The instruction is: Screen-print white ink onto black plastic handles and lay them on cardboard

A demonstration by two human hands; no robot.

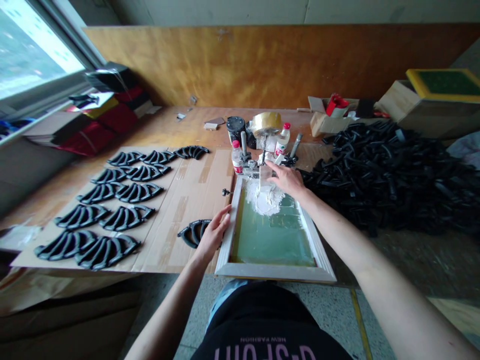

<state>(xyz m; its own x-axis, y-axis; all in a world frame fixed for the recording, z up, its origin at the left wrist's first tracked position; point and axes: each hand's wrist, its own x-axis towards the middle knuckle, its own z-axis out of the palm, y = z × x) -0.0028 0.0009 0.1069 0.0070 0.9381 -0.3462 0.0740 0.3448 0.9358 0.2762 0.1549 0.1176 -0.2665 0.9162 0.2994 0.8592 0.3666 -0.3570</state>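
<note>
A screen-printing frame (317, 250) with a pale border and green mesh lies in front of me. A heap of white ink (267, 201) sits at its far end. My right hand (288, 179) is closed on a squeegee (265, 176) standing in the ink. My left hand (212, 234) rests on the frame's left rail, thumb on top and fingers curled over the edge. A curved black plastic part (190, 233) lies just left of that hand, half under the frame.
Rows of black curved parts (108, 210) lie on cardboard (187, 190) at the left. A big pile of black parts (390, 175) fills the right. Bottles (236, 157), a tape roll (265, 122) and a dark jar (235, 129) stand behind the frame. Boxes (423, 102) sit far right.
</note>
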